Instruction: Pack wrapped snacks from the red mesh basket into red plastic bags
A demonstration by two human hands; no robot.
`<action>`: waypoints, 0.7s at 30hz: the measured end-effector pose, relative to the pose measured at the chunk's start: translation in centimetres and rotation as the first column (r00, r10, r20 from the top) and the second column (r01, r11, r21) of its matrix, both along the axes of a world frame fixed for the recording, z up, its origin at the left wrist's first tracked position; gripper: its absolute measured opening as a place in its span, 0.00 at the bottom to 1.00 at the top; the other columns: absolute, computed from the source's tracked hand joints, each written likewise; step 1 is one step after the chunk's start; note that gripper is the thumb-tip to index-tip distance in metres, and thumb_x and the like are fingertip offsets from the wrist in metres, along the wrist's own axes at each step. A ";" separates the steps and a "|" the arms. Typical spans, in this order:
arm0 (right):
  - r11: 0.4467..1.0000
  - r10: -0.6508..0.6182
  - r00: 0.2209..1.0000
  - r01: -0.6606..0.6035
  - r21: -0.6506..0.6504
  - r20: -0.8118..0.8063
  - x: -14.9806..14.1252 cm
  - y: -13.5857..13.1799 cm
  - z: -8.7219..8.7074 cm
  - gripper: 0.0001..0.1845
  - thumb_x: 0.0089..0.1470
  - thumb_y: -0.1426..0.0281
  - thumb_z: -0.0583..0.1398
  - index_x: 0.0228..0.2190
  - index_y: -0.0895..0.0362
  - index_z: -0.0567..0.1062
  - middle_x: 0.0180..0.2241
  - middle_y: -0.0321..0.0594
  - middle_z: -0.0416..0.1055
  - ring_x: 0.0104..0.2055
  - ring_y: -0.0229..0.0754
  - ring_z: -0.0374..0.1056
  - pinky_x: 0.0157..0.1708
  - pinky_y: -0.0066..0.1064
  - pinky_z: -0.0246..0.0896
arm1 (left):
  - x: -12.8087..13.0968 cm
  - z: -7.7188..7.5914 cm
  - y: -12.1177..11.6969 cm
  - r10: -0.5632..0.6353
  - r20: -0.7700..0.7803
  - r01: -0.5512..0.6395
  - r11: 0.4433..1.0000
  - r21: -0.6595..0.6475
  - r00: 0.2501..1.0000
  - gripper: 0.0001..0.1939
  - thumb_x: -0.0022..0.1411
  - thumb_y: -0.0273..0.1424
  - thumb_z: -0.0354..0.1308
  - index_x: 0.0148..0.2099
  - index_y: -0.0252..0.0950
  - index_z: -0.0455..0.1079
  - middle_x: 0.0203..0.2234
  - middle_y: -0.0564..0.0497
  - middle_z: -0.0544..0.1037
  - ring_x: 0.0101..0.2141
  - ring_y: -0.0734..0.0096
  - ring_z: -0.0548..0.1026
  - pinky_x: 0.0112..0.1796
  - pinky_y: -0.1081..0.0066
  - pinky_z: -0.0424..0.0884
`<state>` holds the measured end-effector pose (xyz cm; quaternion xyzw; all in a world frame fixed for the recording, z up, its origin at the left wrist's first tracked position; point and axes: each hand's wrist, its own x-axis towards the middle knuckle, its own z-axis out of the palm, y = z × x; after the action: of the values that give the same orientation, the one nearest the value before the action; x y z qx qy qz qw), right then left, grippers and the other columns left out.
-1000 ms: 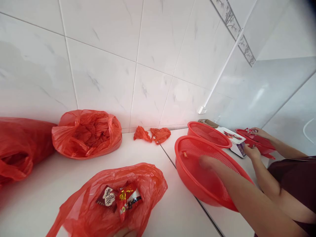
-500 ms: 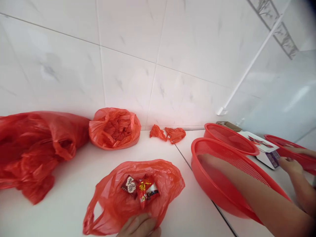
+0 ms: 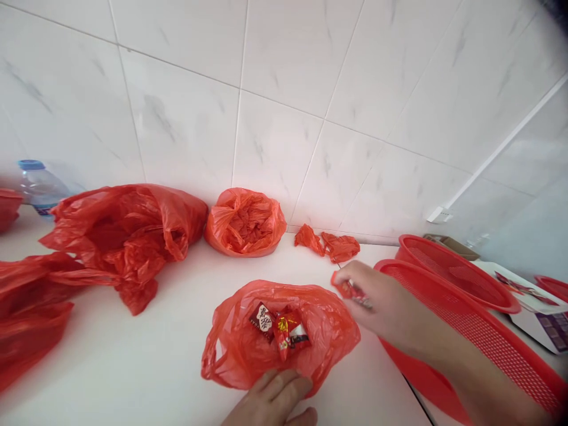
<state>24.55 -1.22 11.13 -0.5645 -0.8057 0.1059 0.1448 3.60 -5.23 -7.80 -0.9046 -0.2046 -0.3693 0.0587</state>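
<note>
An open red plastic bag (image 3: 235,367) lies on the white table in front of me. Inside it are several wrapped candies, among them a brown one with white lettering (image 3: 262,320) and a shiny red one with gold print (image 3: 287,331). My left hand (image 3: 277,399) is closed on the bag's near rim, fingers over the edge and thumb outside. To the right of the bag's mouth, my right hand (image 3: 370,296) is closed round a red-wrapped candy (image 3: 350,289), whose wrapper is partly covered by the fingers.
Red mesh baskets (image 3: 470,319) stand at the right. Behind them are a white scale (image 3: 523,296) and a cardboard box (image 3: 457,245). A bag stuffed with red bags (image 3: 246,222), a larger red bag (image 3: 133,216), plastic scraps (image 3: 341,245) and a bottle (image 3: 42,186) line the tiled wall.
My right hand has come out of the near basket, moving left with a candy in it. The view has turned left, and the co-worker's arms have left the frame.
</note>
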 end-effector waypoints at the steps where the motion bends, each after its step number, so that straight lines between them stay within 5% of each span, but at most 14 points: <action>1: 0.998 0.055 0.998 -0.055 -0.005 0.017 -1.3 -0.2 -0.6 0.15 0.50 0.78 0.50 0.38 0.50 0.67 0.37 0.34 0.69 0.34 0.37 0.66 0.34 0.29 0.61 | -0.1 0.0 0.0 0.006 0.002 -0.006 1.000 0.017 1.000 0.05 0.64 0.33 0.54 0.43 0.41 0.69 0.42 0.53 0.76 0.44 0.69 0.71 0.42 0.73 0.70; 4: 0.990 0.144 0.984 -0.143 -0.019 0.101 -3.6 0.1 -2.9 0.17 0.48 0.79 0.52 0.39 0.51 0.67 0.40 0.36 0.67 0.35 0.38 0.67 0.35 0.29 0.60 | 0.1 -0.2 -0.1 0.021 0.039 -0.024 0.998 0.063 0.999 0.05 0.64 0.33 0.55 0.42 0.43 0.70 0.42 0.56 0.76 0.44 0.71 0.72 0.42 0.74 0.70; 7: 0.995 0.098 0.989 -0.100 0.013 0.112 -3.5 1.2 -4.8 0.12 0.50 0.73 0.56 0.39 0.51 0.68 0.42 0.36 0.66 0.37 0.39 0.67 0.36 0.31 0.60 | 0.5 -0.1 -0.4 0.049 0.144 -0.057 0.997 0.056 0.988 0.08 0.65 0.34 0.54 0.45 0.40 0.70 0.40 0.58 0.78 0.43 0.76 0.73 0.49 0.75 0.66; 10: 0.989 -0.083 0.995 0.089 0.121 -0.059 -1.8 2.2 -6.2 0.09 0.54 0.65 0.55 0.38 0.50 0.68 0.44 0.35 0.66 0.43 0.42 0.66 0.40 0.34 0.61 | 0.5 0.4 -0.7 0.080 0.242 -0.100 0.993 0.069 0.967 0.10 0.66 0.34 0.53 0.46 0.37 0.70 0.38 0.59 0.80 0.45 0.80 0.73 0.59 0.74 0.54; 13: 0.930 -0.255 0.929 0.312 0.197 -0.268 0.2 2.7 -7.7 0.15 0.52 0.58 0.56 0.40 0.50 0.68 0.49 0.40 0.65 0.50 0.46 0.64 0.44 0.37 0.61 | -0.4 1.2 -0.9 0.103 0.251 -0.150 0.973 0.174 0.962 0.08 0.61 0.31 0.59 0.44 0.45 0.72 0.42 0.61 0.79 0.51 0.75 0.69 0.62 0.62 0.47; 18: 0.903 -0.412 0.781 0.419 -0.095 -0.470 2.0 2.2 -10.6 0.24 0.54 0.50 0.52 0.45 0.52 0.69 0.49 0.45 0.68 0.52 0.51 0.64 0.49 0.41 0.60 | -3.3 3.2 -0.1 0.344 0.185 -0.373 0.914 0.161 0.921 0.17 0.59 0.27 0.59 0.51 0.46 0.70 0.53 0.51 0.73 0.59 0.61 0.60 0.61 0.51 0.45; 21: 0.917 -0.399 0.744 0.340 -0.211 -0.536 2.3 1.5 -12.1 0.26 0.55 0.48 0.49 0.44 0.52 0.71 0.49 0.44 0.70 0.51 0.50 0.66 0.48 0.39 0.62 | -5.2 5.4 1.3 0.596 0.000 -0.596 0.803 -0.006 0.803 0.24 0.57 0.29 0.58 0.57 0.43 0.65 0.61 0.41 0.62 0.60 0.48 0.57 0.57 0.44 0.50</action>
<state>26.84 0.33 -0.97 -0.6616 -0.5910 0.2786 0.3679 -1.60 -3.88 -2.43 -0.7947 -0.4791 -0.3324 0.1688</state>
